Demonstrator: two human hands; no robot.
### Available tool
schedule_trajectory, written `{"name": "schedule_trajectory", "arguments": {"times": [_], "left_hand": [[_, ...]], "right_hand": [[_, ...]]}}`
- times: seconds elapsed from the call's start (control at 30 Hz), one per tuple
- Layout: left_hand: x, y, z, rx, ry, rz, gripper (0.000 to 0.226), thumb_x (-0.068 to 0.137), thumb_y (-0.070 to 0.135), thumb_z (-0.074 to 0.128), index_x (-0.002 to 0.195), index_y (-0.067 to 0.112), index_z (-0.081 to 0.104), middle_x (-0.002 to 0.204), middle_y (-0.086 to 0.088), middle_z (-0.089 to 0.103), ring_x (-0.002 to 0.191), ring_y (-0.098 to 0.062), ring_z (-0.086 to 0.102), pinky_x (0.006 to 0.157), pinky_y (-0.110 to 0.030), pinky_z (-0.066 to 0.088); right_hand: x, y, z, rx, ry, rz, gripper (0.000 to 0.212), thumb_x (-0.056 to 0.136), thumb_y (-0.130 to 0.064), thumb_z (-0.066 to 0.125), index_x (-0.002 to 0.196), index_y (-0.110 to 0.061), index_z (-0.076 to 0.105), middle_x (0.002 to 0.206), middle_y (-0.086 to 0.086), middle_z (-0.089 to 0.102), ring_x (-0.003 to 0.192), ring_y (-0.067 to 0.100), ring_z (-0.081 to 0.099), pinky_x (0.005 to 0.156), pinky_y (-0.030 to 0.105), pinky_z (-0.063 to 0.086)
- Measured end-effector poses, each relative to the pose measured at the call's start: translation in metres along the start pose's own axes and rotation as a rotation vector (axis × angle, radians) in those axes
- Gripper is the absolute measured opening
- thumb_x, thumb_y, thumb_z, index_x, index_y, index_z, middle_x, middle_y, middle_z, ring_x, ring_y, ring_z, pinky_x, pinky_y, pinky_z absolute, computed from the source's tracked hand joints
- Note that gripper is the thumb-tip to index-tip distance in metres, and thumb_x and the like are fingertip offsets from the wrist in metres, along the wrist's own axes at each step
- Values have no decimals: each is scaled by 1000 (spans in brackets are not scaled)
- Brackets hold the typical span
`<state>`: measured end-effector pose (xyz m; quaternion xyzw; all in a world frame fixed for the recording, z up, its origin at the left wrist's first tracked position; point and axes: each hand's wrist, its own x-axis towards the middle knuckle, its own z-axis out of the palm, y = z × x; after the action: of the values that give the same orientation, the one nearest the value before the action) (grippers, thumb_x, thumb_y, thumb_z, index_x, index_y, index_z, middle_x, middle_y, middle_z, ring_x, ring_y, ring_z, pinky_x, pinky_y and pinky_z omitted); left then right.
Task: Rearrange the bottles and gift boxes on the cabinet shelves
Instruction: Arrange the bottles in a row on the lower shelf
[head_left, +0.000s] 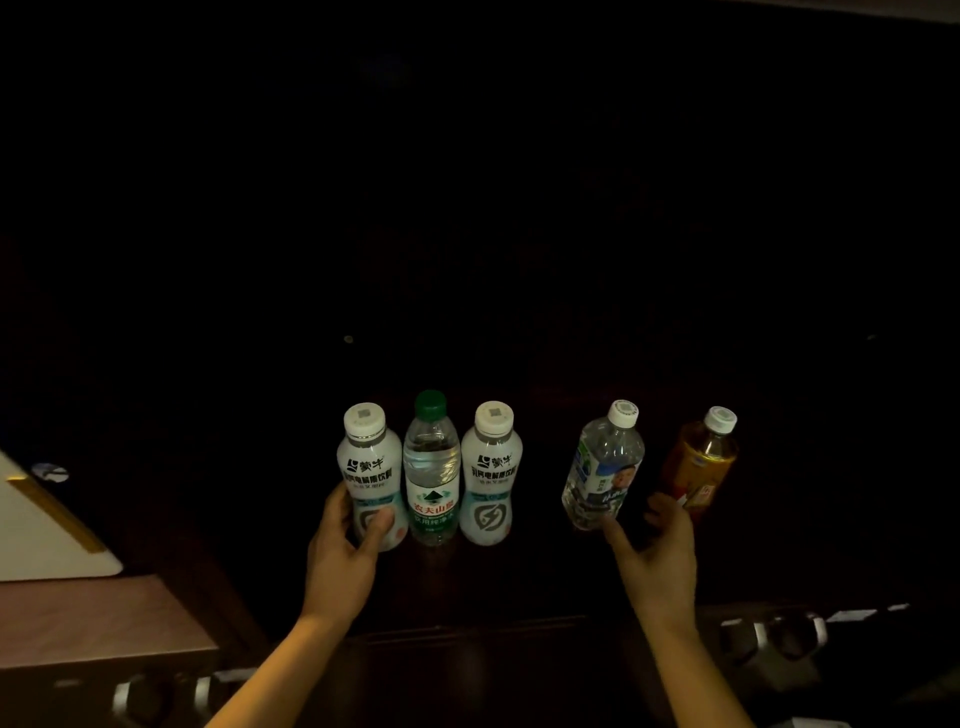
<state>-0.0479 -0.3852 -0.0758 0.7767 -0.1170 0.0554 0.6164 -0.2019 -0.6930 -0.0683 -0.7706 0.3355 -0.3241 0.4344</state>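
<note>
We have five bottles standing in a row on a very dark cabinet shelf (545, 582). On our left, three stand packed side by side: a white drink bottle (370, 475), a green-capped water bottle (432, 470) and a second white bottle (491, 473). Well apart to our right stand a clear water bottle (602, 465) and, beyond it, an amber tea bottle (701, 462). We see no gift boxes on this shelf; only a pale flat object (47, 525) at the far left edge, too unclear to name.

Our left hand (345, 551) wraps the lower body of the first white bottle, thumb across the front, fingers behind: a closed grip on it. Our right hand (660, 545) is spread, its fingers reaching into the gap between the clear bottle and the tea bottle, close to both. We cannot tell whether a fingertip already touches either.

The risks, as we judge them:
- The three left bottles look to be touching or nearly so, so sliding the white one sideways could topple the green-capped one and then the next.
- The low hold leaves the top free to swing.
- On the right, the open fingers could nudge the tea bottle while closing on the clear one.
- The shelf is so dark that we can hardly judge its front edge, and a bottle set down near it could tip off.
</note>
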Motion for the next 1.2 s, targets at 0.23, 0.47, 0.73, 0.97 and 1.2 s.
{"name": "schedule_trajectory", "arguments": {"times": [0.23, 0.47, 0.73, 0.97, 1.2], "left_hand": [[0, 3, -1, 5, 1, 4, 62, 84, 45, 66, 141, 33, 45, 126, 24, 55, 110, 22, 49, 88, -9, 39], [-1, 4, 0, 12, 11, -14, 62, 84, 47, 65, 141, 36, 44, 124, 28, 54, 108, 25, 48, 87, -9, 39], [-3, 7, 0, 40, 19, -8, 63, 83, 49, 63, 142, 34, 43, 127, 23, 54, 107, 25, 48, 84, -9, 39], [-2, 4, 0, 51, 18, -15, 62, 85, 44, 65, 142, 32, 44, 132, 14, 55, 118, -2, 52, 94, -24, 41], [-3, 2, 2, 33, 28, -1, 63, 83, 45, 64, 142, 31, 44, 132, 12, 55, 119, -8, 52, 95, -29, 41]], "right_hand": [[32, -14, 6, 107, -329, -52, 81, 77, -36, 81, 145, -40, 37, 125, -32, 57, 117, -9, 56, 93, 21, 49], [28, -17, 10, 174, -328, -63, 69, 79, -30, 81, 139, -25, 47, 123, -13, 64, 115, 8, 62, 98, 43, 54], [3, -30, 39, 166, -294, -73, 70, 77, -25, 84, 137, -33, 49, 110, -30, 63, 101, -21, 58, 84, 7, 49], [-14, -39, 59, 186, -315, -83, 79, 75, -29, 86, 143, -29, 46, 109, -42, 62, 107, -19, 57, 85, 4, 47], [-10, -40, 36, 197, -313, -58, 107, 64, -61, 81, 154, -31, 30, 137, -24, 49, 125, -6, 47, 102, 22, 43]]}}
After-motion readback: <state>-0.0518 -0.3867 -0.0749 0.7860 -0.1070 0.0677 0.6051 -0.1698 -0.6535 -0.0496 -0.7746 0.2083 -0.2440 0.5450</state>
